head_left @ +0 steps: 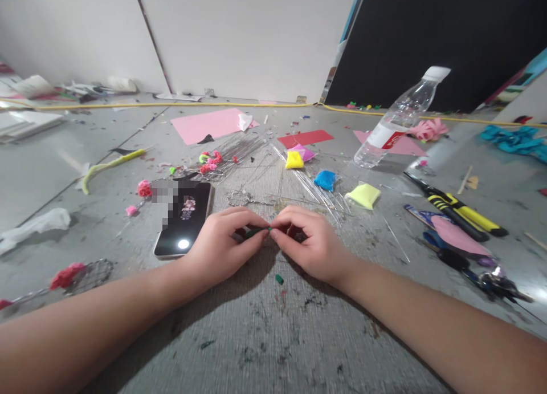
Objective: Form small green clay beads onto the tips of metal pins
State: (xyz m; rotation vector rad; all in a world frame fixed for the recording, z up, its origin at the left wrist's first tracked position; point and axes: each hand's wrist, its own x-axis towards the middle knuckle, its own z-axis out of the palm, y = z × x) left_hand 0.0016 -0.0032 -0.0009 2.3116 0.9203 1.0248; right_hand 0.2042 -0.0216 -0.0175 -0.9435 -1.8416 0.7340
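Observation:
Between the fingertips of both hands is a thin dark green piece (255, 232), mostly hidden, perhaps modelling clay. My left hand (228, 240) pinches it from the left with thumb and forefinger. Close against that, my right hand (310, 237) has its thumb and fingers pressed together on the piece's right end. A short green bit (279, 279) lies on the grey table (273, 337) just below the hands. Beyond them sits a twisted wire shape (241, 198). The phone (186, 220), its screen lit, lies beside my left wrist.
Soft packets in yellow (294, 159), blue (326, 180) and pale yellow (363, 195) lie ahead, near thin wires (314, 183). A plastic bottle (395, 123) leans at the right, behind yellow-black pliers (461, 208). Pink paper (205, 126) is farther back; a red wire flower (68, 275) lies left.

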